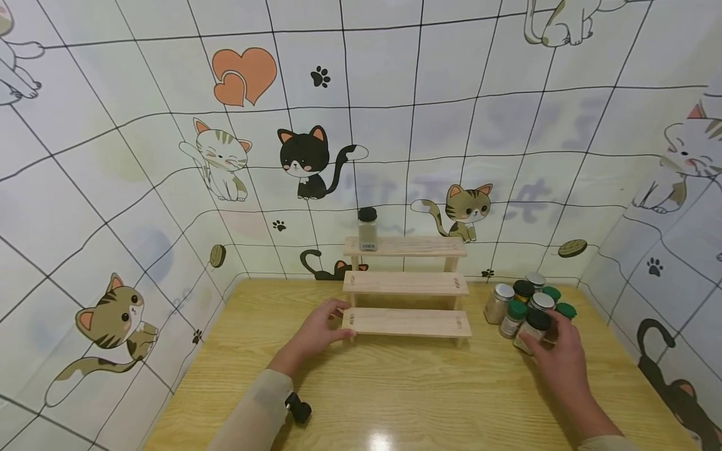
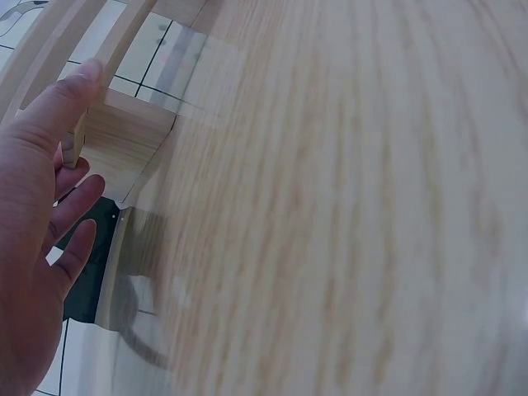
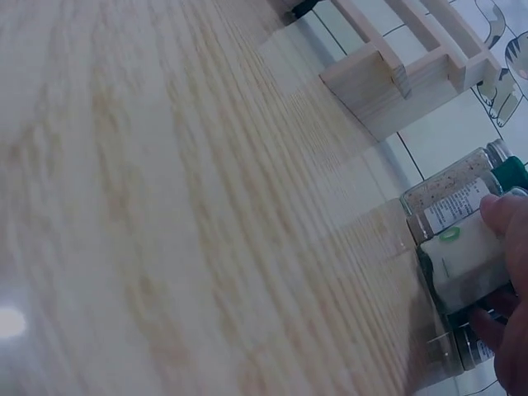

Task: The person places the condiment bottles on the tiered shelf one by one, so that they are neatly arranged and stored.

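Jar (image 1: pixel 530 331) in R hand (image 1: pixel 563 354), lbl (image 3: pixel 470 262) illegible

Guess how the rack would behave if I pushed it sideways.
The rack would probably stay stiff, since its shelves look like flat wooden boards. It may slide rather than tip, being wide and stepped. The jar on top might wobble or topple, as it stands upright with no visible rail.
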### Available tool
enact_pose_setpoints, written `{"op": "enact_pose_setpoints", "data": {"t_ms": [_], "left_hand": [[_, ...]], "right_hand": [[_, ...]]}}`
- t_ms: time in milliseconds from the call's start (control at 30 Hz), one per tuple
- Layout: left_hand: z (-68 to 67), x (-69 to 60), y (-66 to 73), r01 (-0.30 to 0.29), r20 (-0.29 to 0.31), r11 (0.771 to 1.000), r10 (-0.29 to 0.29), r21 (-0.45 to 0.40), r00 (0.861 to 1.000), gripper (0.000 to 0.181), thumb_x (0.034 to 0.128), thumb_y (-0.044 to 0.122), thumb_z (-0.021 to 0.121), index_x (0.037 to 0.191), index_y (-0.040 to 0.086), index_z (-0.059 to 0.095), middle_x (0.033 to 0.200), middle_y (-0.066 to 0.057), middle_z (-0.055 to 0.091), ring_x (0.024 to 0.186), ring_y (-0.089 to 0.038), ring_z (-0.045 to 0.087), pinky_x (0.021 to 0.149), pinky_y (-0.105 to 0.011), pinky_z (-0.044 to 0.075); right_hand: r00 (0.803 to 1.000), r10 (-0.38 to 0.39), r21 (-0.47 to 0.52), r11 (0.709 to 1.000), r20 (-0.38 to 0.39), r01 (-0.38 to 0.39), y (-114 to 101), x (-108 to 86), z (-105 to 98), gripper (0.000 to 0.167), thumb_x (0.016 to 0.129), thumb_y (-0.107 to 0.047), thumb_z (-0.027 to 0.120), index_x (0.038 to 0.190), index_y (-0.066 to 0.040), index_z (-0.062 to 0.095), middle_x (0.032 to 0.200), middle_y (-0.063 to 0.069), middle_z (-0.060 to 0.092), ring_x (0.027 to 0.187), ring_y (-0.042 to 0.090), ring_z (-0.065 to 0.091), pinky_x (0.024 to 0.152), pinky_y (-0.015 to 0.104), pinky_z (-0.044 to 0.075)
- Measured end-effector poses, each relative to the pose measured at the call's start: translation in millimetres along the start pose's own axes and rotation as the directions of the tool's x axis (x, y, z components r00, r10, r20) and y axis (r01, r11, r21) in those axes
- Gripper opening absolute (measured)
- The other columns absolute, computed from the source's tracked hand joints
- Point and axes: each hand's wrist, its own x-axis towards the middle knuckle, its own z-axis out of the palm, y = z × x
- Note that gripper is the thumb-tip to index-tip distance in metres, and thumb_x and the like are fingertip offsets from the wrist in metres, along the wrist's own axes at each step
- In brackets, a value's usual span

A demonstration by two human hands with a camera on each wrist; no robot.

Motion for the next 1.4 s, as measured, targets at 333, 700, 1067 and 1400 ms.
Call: {"op": "enact_pose_setpoints", "data": {"t_ms": [333,700,1067,1400], "left_hand": [[-1.3,1.2,3.4,0.009,0.003,1.0,-0.009,0.003,1.0,0.063,0.0939,0.036,0.092,0.147,0.018,0.064,0.14,0.001,0.064,0.123,-0.022,0.066,0.112,-0.053,0.051],[-3.0,1.8,3.8,0.004,0.004,1.0,-0.004,0.004,1.0,0.062,0.0944,0.033,0.092,0.147,0.017,0.064,0.141,0.0,0.064,0.122,-0.023,0.066,0.111,-0.053,0.052],[-2.6,1.5,4.6,0.002,0.002,1.0,-0.002,-0.008,1.0,0.062,0.0943,0.032,0.093,0.147,0.017,0.064,0.14,0.001,0.064,0.122,-0.023,0.066,0.112,-0.053,0.051],[-2.2,-1.1,3.0,0.005,0.014,1.0,-0.005,-0.007,1.0,0.064,0.0941,0.034,0.092,0.148,0.017,0.064,0.141,0.001,0.064,0.123,-0.023,0.066,0.11,-0.053,0.052]], "right_hand": [[0.999,-0.04,0.038,0.998,-0.028,0.042,-5,1.4,-4,0.07,0.096,-0.009,0.089,0.154,-0.002,0.051,0.129,0.02,0.056,0.101,-0.002,0.049,0.076,0.0,0.044],[0.987,-0.154,0.112,0.981,-0.041,0.158,-32,7.6,-17,0.072,0.092,0.0,0.089,0.154,-0.001,0.053,0.123,0.008,0.053,0.097,-0.003,0.05,0.08,0.003,0.046],[0.978,-0.21,0.169,0.964,0.012,0.205,-66,22.2,-26,0.071,0.096,-0.005,0.088,0.157,-0.006,0.052,0.129,0.009,0.058,0.095,-0.005,0.057,0.075,0.008,0.048],[0.916,-0.364,0.257,0.913,0.17,0.316,-93,47.3,-17,0.07,0.099,-0.004,0.084,0.16,-0.01,0.05,0.136,0.002,0.057,0.114,-0.007,0.056,0.09,0.007,0.048]]}}
